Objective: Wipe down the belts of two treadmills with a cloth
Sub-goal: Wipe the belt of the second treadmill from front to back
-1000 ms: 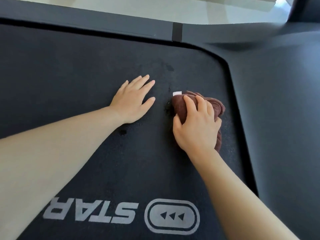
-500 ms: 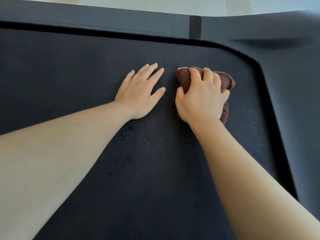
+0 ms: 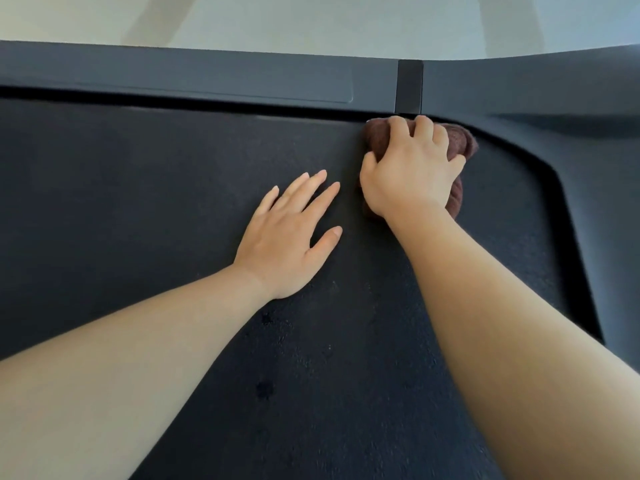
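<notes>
right: my right hand (image 3: pixel 412 174) clutches the brown cloth (image 3: pixel 462 142) at far edge of belt (image 3: pixel 138 202), just beside rail (image 3: pixel 207 77) | left: my left hand (image 3: pixel 287 237) flat on belt, fingers straight

Two hands, left hand (image 3: pixel 287 237) and right hand (image 3: pixel 410 176); one brown cloth (image 3: pixel 462 142), one treadmill belt (image 3: pixel 138 202), one frame rail (image 3: pixel 207 76).

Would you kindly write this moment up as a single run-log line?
step: belt wipe | right hand: grips brown cloth at far edge, beside the rail | left hand: flat on belt
</notes>
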The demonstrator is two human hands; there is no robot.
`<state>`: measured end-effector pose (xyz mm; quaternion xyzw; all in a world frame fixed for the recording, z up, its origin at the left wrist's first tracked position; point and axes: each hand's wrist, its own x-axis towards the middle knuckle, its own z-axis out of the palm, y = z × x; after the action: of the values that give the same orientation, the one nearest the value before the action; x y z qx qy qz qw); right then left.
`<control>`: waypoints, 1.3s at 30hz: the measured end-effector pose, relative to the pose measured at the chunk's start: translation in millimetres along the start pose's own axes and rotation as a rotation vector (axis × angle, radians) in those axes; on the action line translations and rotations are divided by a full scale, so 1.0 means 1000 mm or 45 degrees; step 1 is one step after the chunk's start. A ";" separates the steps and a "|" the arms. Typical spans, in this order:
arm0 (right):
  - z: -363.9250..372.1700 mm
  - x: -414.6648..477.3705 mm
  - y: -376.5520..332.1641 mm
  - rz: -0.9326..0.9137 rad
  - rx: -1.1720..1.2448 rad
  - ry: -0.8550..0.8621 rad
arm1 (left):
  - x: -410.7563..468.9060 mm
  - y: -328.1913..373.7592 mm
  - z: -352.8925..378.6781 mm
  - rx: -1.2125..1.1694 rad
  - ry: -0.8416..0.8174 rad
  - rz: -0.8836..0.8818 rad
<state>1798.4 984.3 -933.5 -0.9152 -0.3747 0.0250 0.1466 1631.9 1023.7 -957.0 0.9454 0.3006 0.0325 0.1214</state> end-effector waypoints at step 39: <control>-0.029 -0.384 0.004 0.044 -0.032 0.100 | -0.232 0.036 0.006 0.086 -0.167 0.247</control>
<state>1529.8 707.9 -932.0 -0.9236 -0.3529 -0.0132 0.1491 1463.2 860.7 -951.8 0.9737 0.2000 -0.0279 0.1054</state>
